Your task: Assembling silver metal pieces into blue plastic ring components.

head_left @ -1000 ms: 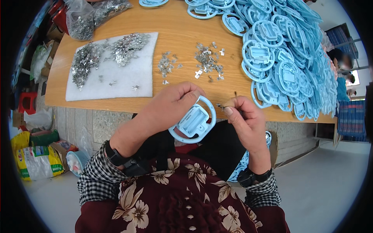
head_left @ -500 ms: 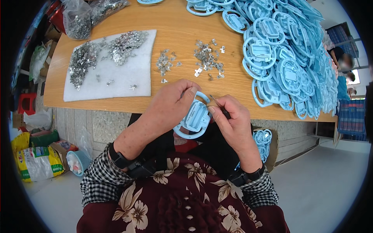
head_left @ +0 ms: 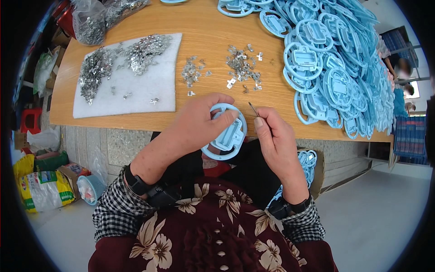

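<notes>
Wooden counter [head_left: 136, 121] is strewn with metal clips [head_left: 242, 68] and blue rings [head_left: 337, 68]; at its near edge, one blue ring part [head_left: 225, 136] is gripped by left hand [head_left: 199, 124], while a thin metal pin [head_left: 253, 109] is pinched by right hand [head_left: 276, 140] fingers [head_left: 259, 124].

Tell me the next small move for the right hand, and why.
Probably bring the thin metal piece down to the blue ring part: the right hand pinches it just beside the ring, apart from it, while the left hand holds the ring steady.
</notes>
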{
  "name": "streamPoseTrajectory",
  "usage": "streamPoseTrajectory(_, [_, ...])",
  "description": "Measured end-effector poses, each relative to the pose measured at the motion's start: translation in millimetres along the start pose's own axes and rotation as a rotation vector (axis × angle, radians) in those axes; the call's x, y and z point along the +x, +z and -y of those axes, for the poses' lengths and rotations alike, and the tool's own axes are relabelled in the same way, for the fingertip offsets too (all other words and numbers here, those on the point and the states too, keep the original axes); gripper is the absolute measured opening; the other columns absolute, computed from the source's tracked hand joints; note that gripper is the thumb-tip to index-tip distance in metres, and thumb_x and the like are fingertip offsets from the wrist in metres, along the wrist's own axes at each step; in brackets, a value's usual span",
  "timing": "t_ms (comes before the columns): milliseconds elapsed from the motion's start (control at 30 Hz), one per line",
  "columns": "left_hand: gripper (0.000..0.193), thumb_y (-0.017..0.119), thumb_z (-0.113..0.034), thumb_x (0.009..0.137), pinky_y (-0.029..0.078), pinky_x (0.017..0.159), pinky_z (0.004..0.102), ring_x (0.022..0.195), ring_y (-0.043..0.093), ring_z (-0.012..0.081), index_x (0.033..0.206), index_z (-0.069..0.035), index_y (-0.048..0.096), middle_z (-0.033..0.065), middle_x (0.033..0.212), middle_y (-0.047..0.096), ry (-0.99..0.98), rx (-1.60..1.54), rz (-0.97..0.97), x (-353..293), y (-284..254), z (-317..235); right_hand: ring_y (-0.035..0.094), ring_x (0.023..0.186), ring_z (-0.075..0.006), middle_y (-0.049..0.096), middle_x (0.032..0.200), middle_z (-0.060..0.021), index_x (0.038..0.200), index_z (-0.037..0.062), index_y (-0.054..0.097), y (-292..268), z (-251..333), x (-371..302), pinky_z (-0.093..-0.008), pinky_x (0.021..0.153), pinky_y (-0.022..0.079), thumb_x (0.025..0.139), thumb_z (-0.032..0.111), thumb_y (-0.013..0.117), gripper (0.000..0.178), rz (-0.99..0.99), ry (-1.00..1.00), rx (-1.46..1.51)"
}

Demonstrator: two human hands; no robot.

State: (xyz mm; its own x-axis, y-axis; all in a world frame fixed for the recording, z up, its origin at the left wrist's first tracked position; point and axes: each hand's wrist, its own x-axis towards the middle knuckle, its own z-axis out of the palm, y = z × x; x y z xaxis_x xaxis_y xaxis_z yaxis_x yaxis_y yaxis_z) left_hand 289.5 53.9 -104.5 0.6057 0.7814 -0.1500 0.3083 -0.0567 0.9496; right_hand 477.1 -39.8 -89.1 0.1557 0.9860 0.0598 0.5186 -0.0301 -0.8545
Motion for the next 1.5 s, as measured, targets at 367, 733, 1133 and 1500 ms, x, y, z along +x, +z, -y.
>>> streamPoseTrajectory(367, [0.031,0.050,-0.020,0.102,0.051,0.070,0.0294,0.076,0.062,0.0117,0.114,0.003,0.067,0.0074,0.084,0.069,0.049,0.051,-0.064,1.6,1.7,6.2,0.066,0.069,-0.0299,0.068,0.079,-0.0095,0.120,0.0122,0.068,-6.0,5.3,-13.0,-0.0400,0.060,0.053,0.085,0.005,0.066,0.035,0.096,-0.287,-0.447])
streamPoseTrajectory(733, [0.030,0.049,-0.019,0.102,0.050,0.069,0.0297,0.074,0.063,0.0123,0.110,0.003,0.068,0.0080,0.081,0.069,0.024,0.038,-0.052,2.4,2.0,5.1,0.067,0.065,-0.0249,0.063,0.068,-0.0064,0.118,0.0103,0.068,-17.3,37.6,-3.4,-0.0381,0.054,0.052,0.077,0.006,0.063,0.041,0.222,-0.323,-0.830])
streamPoseTrajectory(1133, [0.030,0.049,-0.020,0.105,0.053,0.077,0.0247,0.086,0.064,0.0082,0.120,0.001,0.064,0.0037,0.099,0.070,-0.150,-0.372,0.028,-4.0,-2.3,-1.1,0.067,0.068,-0.0196,0.070,0.080,-0.0112,0.120,0.0018,0.061,-13.8,13.0,-19.8,-0.0323,0.060,0.052,0.102,0.020,0.058,0.026,-0.045,0.158,-0.102])
streamPoseTrajectory(1500, [0.036,0.056,-0.011,0.094,0.053,0.083,0.0303,0.094,0.066,0.0172,0.126,0.004,0.058,0.0115,0.105,0.068,0.301,0.206,0.102,-15.5,4.3,-21.3,0.046,0.067,0.0002,0.058,0.082,0.0059,0.114,0.0010,0.062,-12.6,7.4,-23.8,-0.0175,0.058,0.038,0.105,0.021,0.053,0.024,0.076,0.345,0.650])
